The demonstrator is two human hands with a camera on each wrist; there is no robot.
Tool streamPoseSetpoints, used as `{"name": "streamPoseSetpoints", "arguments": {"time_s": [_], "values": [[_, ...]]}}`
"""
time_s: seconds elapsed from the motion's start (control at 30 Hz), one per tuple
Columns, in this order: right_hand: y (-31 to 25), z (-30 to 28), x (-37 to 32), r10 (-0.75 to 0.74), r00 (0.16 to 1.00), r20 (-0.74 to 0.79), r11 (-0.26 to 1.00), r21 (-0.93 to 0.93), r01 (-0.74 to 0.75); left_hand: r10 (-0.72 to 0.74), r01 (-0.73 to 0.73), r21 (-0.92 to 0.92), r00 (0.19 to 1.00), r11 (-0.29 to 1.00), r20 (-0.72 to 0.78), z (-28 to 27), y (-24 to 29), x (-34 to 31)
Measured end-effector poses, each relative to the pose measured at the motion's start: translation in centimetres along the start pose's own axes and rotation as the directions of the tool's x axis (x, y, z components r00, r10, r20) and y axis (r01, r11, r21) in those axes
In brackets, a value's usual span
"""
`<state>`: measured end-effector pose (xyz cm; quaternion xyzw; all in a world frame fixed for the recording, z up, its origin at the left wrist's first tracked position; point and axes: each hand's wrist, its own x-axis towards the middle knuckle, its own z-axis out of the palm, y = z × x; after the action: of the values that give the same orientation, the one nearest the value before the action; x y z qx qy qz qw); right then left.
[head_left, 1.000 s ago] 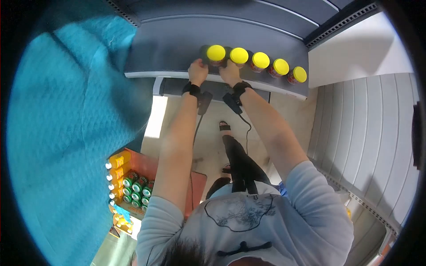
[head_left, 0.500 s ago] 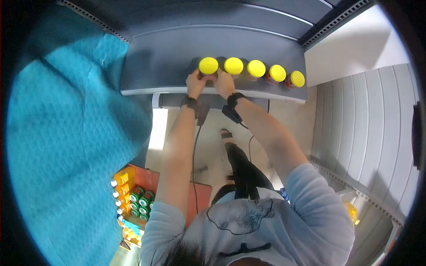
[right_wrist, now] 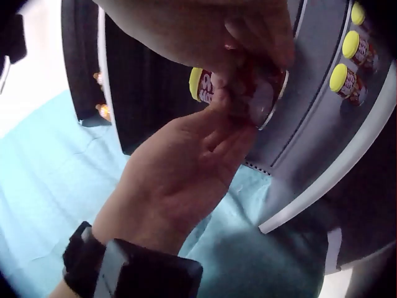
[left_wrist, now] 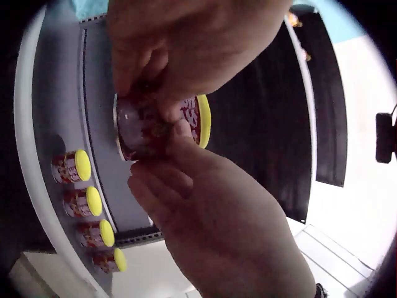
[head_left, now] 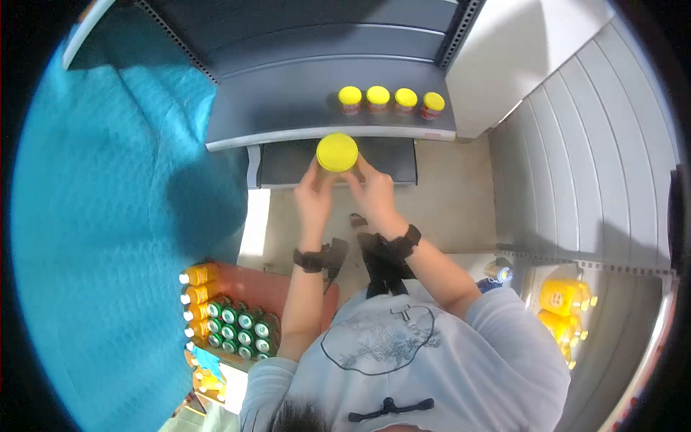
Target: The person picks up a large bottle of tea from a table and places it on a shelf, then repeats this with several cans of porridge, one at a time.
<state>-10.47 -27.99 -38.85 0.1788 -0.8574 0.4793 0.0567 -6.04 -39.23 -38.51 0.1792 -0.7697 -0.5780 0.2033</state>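
Note:
Both hands hold one red printed can [left_wrist: 139,133] with a yellow lid [head_left: 337,152], raised in front of the shelf's front edge. My left hand [head_left: 313,205] grips its left side and my right hand [head_left: 378,198] its right side. In the left wrist view, thumbs and fingers wrap the can's red side, covering much of the label; a pale metal rim shows at its base. Several matching yellow-lidded cans [head_left: 378,101] stand in a row on the right half of the grey shelf [head_left: 281,108].
A teal cloth [head_left: 108,216] hangs at the left. Below it, a reddish crate [head_left: 259,281] holds green cans [head_left: 245,335] and orange bottles [head_left: 198,294]. A lower dark shelf [head_left: 295,162] juts out under the hands. Yellow bottles [head_left: 561,309] stand at the right, by a slatted grey panel [head_left: 576,165].
The hands closed around the leftmost can, lifted it off the shelf and drew it back towards the body. The other cans stay in their row. The head view has shifted back.

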Motion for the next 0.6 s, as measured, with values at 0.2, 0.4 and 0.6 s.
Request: {"name": "streamPoseSetpoints", "arguments": {"time_s": [0.2,0.4,0.6], "values": [[-3.0,-6.8,-9.7,-0.032,0.999,-0.021,0.999,0.006,0.033,0.113,-0.112,-0.068,0.994,0.991,0.009,-0.7,2.1,-10.3],[-4.7,-13.9,-15.9,-0.013,1.0,-0.023,0.993,-0.122,0.01,0.158,-0.149,-0.082,0.982,0.985,0.107,1.1,6.9,-17.3],[-5.0,-19.7,-21.2,0.195,0.966,-0.17,0.947,-0.223,-0.23,0.182,-0.158,-0.095,0.907,0.983,0.38,4.9,9.6,-21.3]]}}
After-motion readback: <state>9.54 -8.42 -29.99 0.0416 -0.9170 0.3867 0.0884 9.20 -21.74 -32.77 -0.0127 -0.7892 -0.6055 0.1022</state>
